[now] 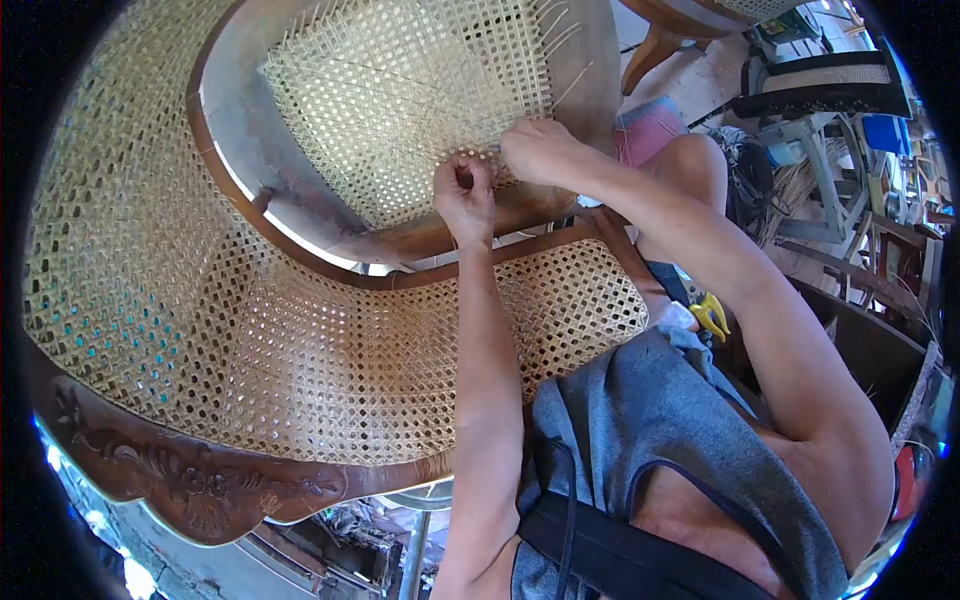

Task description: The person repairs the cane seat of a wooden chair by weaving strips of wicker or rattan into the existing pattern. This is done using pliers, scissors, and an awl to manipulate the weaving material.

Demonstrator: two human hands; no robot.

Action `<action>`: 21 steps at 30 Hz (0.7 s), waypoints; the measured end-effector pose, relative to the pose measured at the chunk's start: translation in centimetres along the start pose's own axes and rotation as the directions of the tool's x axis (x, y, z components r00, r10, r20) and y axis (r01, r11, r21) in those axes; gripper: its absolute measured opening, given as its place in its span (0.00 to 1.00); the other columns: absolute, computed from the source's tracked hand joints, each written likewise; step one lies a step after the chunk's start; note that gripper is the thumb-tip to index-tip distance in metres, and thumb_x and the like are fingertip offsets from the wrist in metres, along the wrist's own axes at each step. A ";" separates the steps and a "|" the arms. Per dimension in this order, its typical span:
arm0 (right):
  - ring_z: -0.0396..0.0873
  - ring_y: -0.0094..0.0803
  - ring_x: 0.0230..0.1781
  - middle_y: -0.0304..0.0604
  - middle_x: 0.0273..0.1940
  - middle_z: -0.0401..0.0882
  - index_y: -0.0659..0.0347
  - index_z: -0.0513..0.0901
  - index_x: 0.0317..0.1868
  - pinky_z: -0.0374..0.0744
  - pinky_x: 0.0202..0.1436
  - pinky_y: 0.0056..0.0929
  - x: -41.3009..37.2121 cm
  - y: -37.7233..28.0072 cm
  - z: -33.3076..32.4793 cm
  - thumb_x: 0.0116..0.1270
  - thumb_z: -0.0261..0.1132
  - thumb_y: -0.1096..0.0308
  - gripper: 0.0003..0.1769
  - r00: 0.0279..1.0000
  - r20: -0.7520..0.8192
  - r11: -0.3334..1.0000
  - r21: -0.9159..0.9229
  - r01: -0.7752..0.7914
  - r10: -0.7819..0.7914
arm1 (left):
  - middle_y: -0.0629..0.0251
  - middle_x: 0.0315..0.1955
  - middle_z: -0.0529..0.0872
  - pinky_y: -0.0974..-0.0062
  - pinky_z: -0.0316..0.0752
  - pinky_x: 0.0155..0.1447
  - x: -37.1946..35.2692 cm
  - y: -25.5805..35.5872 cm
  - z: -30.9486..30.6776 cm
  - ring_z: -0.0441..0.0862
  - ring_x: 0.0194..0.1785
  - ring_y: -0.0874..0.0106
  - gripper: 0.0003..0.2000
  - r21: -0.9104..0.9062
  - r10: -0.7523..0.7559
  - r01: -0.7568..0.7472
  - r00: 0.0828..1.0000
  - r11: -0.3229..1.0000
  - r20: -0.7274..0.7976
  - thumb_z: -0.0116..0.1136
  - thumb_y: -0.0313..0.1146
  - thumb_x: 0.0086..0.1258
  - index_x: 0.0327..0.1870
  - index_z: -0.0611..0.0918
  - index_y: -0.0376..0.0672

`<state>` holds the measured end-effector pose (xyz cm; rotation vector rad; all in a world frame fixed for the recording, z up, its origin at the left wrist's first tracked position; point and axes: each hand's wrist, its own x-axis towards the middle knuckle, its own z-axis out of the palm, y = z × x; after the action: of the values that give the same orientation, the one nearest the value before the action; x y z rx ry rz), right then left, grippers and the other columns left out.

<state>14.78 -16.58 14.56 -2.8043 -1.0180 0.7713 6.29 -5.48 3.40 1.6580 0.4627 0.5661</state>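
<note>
A round wooden seat frame (235, 100) carries a woven cane panel (380, 110) with open holes. My left hand (465, 200) is at the near edge of the weave, its thumb and forefinger curled together in a pinch. Just right of it, my right hand (540, 152) is closed with its fingertips down at the panel's edge. Whatever is between the fingers of either hand is hidden or too thin to make out. Loose cane strands (558, 35) stick out over the frame at the panel's upper right.
A large caned chair back (330, 350) with a carved wooden rail (190, 480) curves around the left and below. Yellow-handled pliers (710, 315) lie by my right side. A pink object (648, 130) is near my knee. A grey wooden stand (825, 185) and furniture parts fill the right.
</note>
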 end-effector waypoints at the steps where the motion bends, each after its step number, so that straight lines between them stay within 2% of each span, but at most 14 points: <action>1: 0.84 0.50 0.46 0.58 0.42 0.85 0.69 0.85 0.40 0.82 0.47 0.45 0.1 -0.2 0.1 0.58 0.60 0.73 0.12 0.999 -0.028 1.000 -0.012 0.026 -0.026 | 0.71 0.22 0.79 0.83 0.73 0.32 0.0 -0.2 0.1 0.74 0.26 0.83 0.05 0.048 0.023 -0.023 1.000 0.999 -0.017 0.59 0.27 0.69 0.34 0.79 0.34; 5: 0.84 0.49 0.45 0.57 0.41 0.85 0.68 0.85 0.39 0.82 0.47 0.44 1.7 -1.3 1.3 0.58 0.60 0.74 0.11 0.995 -0.096 0.999 -0.019 0.035 -0.036 | 0.70 0.23 0.79 0.81 0.73 0.32 -0.1 0.4 0.1 0.74 0.25 0.82 0.05 0.008 -0.011 0.011 1.000 1.000 -0.019 0.58 0.27 0.70 0.35 0.79 0.34; 7: 0.84 0.48 0.45 0.56 0.42 0.85 0.67 0.86 0.39 0.81 0.47 0.43 2.0 -1.4 1.3 0.59 0.60 0.72 0.12 0.995 -0.086 0.999 -0.016 0.046 -0.047 | 0.66 0.25 0.80 0.79 0.74 0.32 -0.2 1.4 0.1 0.76 0.27 0.79 0.04 0.143 0.096 -0.094 0.995 0.985 -0.004 0.58 0.27 0.70 0.36 0.80 0.35; 8: 0.84 0.48 0.45 0.56 0.42 0.85 0.67 0.86 0.39 0.81 0.47 0.43 1.9 -1.1 1.2 0.59 0.60 0.72 0.12 0.995 -0.086 0.999 -0.017 0.042 -0.044 | 0.66 0.25 0.80 0.79 0.74 0.32 -0.2 0.9 0.1 0.76 0.27 0.79 0.04 0.140 0.095 -0.094 0.995 0.986 -0.002 0.58 0.27 0.70 0.36 0.80 0.35; 10: 0.85 0.47 0.45 0.55 0.43 0.85 0.66 0.86 0.39 0.81 0.49 0.44 1.3 -1.0 0.1 0.60 0.59 0.70 0.12 0.999 -0.003 0.997 -0.060 0.046 -0.046 | 0.62 0.28 0.81 0.76 0.75 0.35 0.3 -0.3 -0.2 0.78 0.30 0.75 0.05 0.187 0.000 -0.012 0.998 0.982 0.062 0.60 0.27 0.69 0.36 0.81 0.35; 11: 0.85 0.47 0.45 0.55 0.43 0.85 0.66 0.86 0.39 0.81 0.49 0.44 1.3 -0.9 -0.2 0.60 0.59 0.70 0.12 0.999 -0.006 0.997 -0.061 0.046 -0.047 | 0.62 0.28 0.81 0.76 0.75 0.35 0.4 -0.8 0.1 0.78 0.30 0.75 0.05 0.187 0.003 -0.015 0.998 0.982 0.062 0.60 0.27 0.69 0.36 0.81 0.35; 13: 0.85 0.47 0.44 0.53 0.42 0.86 0.65 0.87 0.39 0.80 0.49 0.45 1.2 -0.6 -0.5 0.62 0.58 0.69 0.13 0.999 0.020 0.999 -0.032 -0.028 0.029 | 0.59 0.31 0.80 0.72 0.76 0.37 0.3 -0.3 0.6 0.79 0.31 0.67 0.03 0.250 0.165 -0.163 0.986 0.954 0.014 0.61 0.26 0.65 0.37 0.83 0.38; 14: 0.85 0.47 0.44 0.53 0.42 0.86 0.65 0.87 0.39 0.80 0.49 0.45 1.1 -0.6 -0.3 0.62 0.58 0.69 0.13 0.999 0.013 0.999 -0.031 -0.034 0.034 | 0.59 0.31 0.80 0.72 0.76 0.37 0.0 0.1 0.9 0.79 0.31 0.67 0.03 0.247 0.171 -0.171 0.985 0.954 0.020 0.61 0.26 0.65 0.37 0.83 0.38; 16: 0.85 0.44 0.45 0.54 0.42 0.85 0.64 0.87 0.39 0.80 0.50 0.45 1.3 -0.9 0.3 0.64 0.57 0.68 0.13 0.997 -0.072 0.998 -0.058 -0.019 0.015 | 0.58 0.34 0.78 0.73 0.77 0.39 -0.7 1.3 1.0 0.79 0.33 0.67 0.05 0.187 0.048 -0.040 0.998 0.981 -0.041 0.62 0.25 0.64 0.40 0.84 0.40; 17: 0.85 0.44 0.45 0.54 0.42 0.85 0.64 0.87 0.39 0.80 0.50 0.45 1.3 -0.6 0.4 0.64 0.57 0.68 0.13 0.997 -0.081 0.998 -0.054 -0.022 0.017 | 0.58 0.34 0.78 0.73 0.77 0.39 -0.5 0.7 0.9 0.79 0.33 0.67 0.05 0.189 0.057 -0.049 0.998 0.981 -0.036 0.62 0.25 0.64 0.40 0.84 0.40; 19: 0.85 0.42 0.47 0.54 0.43 0.85 0.64 0.87 0.40 0.79 0.52 0.43 0.9 0.0 -0.1 0.67 0.56 0.64 0.15 1.000 -0.013 0.997 -0.076 0.000 -0.001 | 0.59 0.41 0.74 0.76 0.78 0.42 -0.2 -0.3 0.7 0.78 0.36 0.71 0.09 0.322 0.233 -0.207 0.972 0.924 -0.042 0.66 0.24 0.61 0.42 0.84 0.36; 20: 0.85 0.42 0.47 0.54 0.43 0.85 0.64 0.87 0.40 0.79 0.52 0.43 0.7 1.1 -0.8 0.67 0.56 0.64 0.15 1.000 -0.015 0.997 -0.073 -0.002 0.000 | 0.59 0.41 0.74 0.76 0.78 0.42 -0.5 -0.8 0.8 0.78 0.36 0.71 0.09 0.323 0.235 -0.210 0.971 0.923 -0.040 0.66 0.24 0.61 0.42 0.84 0.36; 21: 0.85 0.42 0.44 0.54 0.42 0.85 0.65 0.87 0.40 0.80 0.50 0.43 -0.1 2.1 -2.6 0.69 0.55 0.64 0.16 0.995 -0.018 0.995 -0.038 -0.095 0.094 | 0.58 0.39 0.75 0.75 0.78 0.42 -0.9 0.2 0.7 0.79 0.38 0.70 0.07 0.231 0.118 -0.104 0.992 0.967 -0.047 0.65 0.24 0.62 0.41 0.84 0.37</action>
<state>17.23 -18.02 16.43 -2.9051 -0.9133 0.7452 6.01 -6.63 3.39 1.9000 0.4956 0.6674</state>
